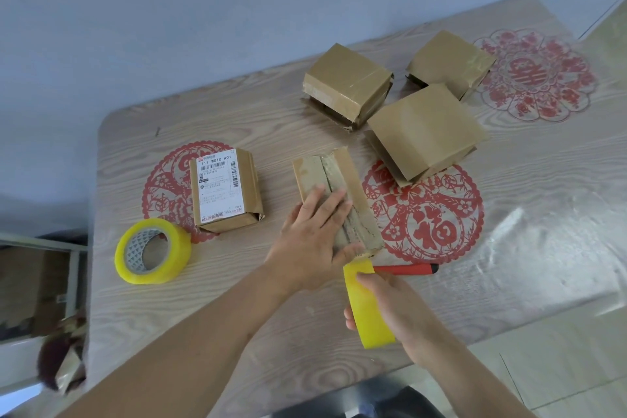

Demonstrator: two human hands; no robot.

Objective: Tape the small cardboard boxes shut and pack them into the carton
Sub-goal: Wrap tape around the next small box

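A wood-grain counter [237,332] under a glossy clear cover carries everything, with red paper-cut designs [424,214] showing beneath the cover. Toward its far right side stand three brown cardboard boxes close together — the nearest and biggest box [424,129], a taped box [346,81] to its left, and a third box [448,61] behind. A box with a white shipping label [222,190] sits apart on the left, and just in front of it lies a spare roll of yellow tape [152,251], flat side tilted up.

In the middle lies the long narrow box [334,197] being worked on, its top flaps meeting along a centre seam. The left hand [312,237] presses on it with fingers straight and spread, thumb at the near end. The right hand [397,309] grips a second yellow tape roll [368,305], fingers curled round it, the roll upright at the box's near end. Just beyond that roll a red pen-like tool [407,269] lies on the counter — what it is exactly cannot be told.
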